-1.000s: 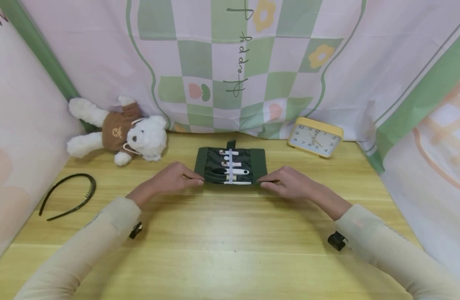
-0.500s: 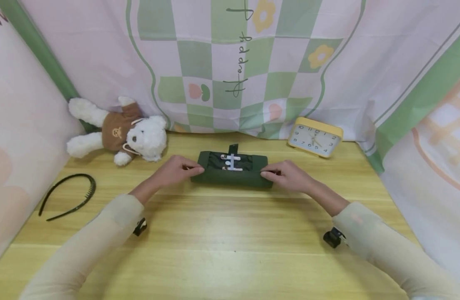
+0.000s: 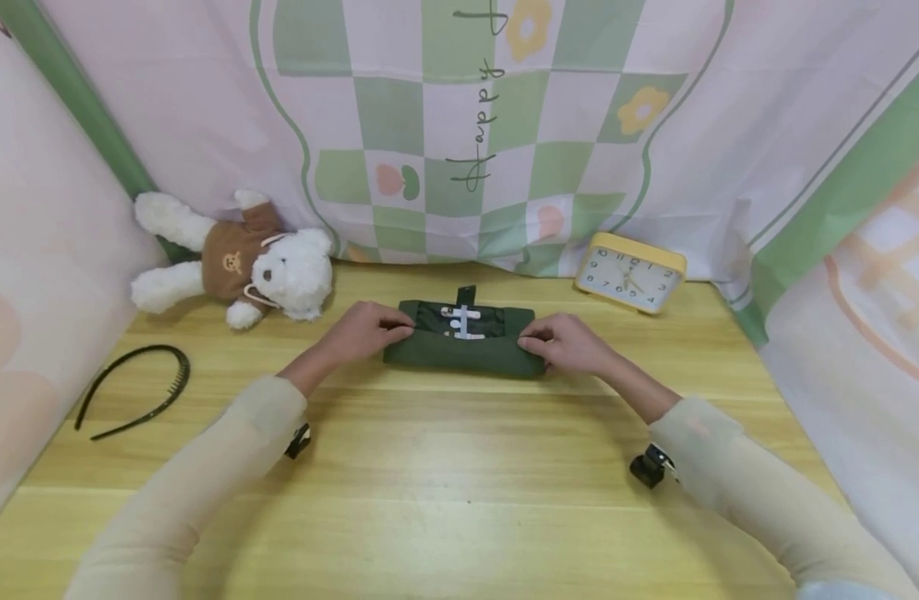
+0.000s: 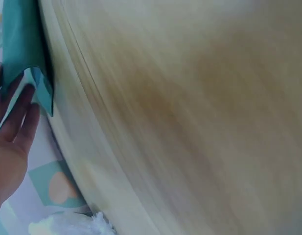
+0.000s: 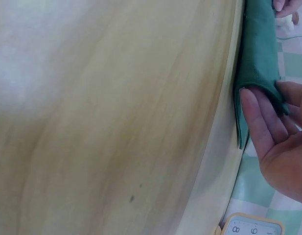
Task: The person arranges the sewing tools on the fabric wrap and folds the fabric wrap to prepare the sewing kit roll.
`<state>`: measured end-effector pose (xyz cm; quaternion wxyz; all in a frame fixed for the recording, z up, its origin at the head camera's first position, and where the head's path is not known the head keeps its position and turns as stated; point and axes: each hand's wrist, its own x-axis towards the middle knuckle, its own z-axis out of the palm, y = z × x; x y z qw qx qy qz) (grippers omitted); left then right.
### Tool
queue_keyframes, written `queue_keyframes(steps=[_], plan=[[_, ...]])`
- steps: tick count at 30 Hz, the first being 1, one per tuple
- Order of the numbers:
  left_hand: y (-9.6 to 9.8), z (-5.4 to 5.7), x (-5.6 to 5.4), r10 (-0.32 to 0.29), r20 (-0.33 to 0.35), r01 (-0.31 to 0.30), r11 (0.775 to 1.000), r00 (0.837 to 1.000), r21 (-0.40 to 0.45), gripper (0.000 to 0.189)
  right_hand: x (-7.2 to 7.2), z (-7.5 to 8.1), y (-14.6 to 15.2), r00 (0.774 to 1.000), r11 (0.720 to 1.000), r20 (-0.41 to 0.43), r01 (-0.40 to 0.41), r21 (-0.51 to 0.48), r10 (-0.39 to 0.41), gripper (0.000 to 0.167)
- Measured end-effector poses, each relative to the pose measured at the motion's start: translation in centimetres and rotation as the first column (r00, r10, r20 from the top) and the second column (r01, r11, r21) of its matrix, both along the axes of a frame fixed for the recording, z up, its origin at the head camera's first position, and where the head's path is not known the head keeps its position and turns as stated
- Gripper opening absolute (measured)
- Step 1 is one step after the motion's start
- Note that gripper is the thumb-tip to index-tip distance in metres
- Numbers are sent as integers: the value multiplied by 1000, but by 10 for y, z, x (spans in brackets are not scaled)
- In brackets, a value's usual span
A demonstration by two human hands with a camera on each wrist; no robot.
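A dark green roll-up case (image 3: pixel 462 355) lies on the wooden table, its near part folded over toward the back. Beyond the fold, a few small white tools (image 3: pixel 461 313) show under a pale elastic band on the dark lining; others are covered. At the far edge a short dark strap (image 3: pixel 466 295) sticks up. My left hand (image 3: pixel 362 332) pinches the folded flap's left end between thumb and fingers. At the right end, my right hand (image 3: pixel 570 342) pinches the flap; in the right wrist view its fingers (image 5: pixel 261 117) reach inside the fold.
A white plush toy (image 3: pixel 227 262) in a brown top lies at the back left. Nearer on that side is a black headband (image 3: pixel 182 375). A yellow-framed clock (image 3: pixel 630 275) stands at the back right, before the printed curtain (image 3: pixel 459 117).
The case's near part has been lifted and folded over its lower tools. Both hands have shifted slightly away from the table's front with the flap.
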<state>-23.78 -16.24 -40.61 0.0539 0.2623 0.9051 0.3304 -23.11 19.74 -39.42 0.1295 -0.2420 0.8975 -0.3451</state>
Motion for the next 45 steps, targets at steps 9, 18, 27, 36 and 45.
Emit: queue_keyframes(steps=[9,18,27,36,45], plan=[[21,-1,8,-237,-212,204,965,948,-166,34,-6,0,-2,994,999,102,42,18,-44,24],[31,-5,14,-285,-137,264,952,949,-154,43,-4,-1,-5,1000,997,2,9,71,-9,25],[31,-10,15,-276,-126,255,954,953,-158,45,12,-1,-21,711,941,-620,-199,274,331,28],[34,-8,15,-253,-98,228,951,963,-210,47,24,-2,-31,736,865,-487,-274,420,469,48],[35,-7,15,-219,-104,193,958,970,-214,50,19,-9,-33,818,900,-413,-268,343,401,49]])
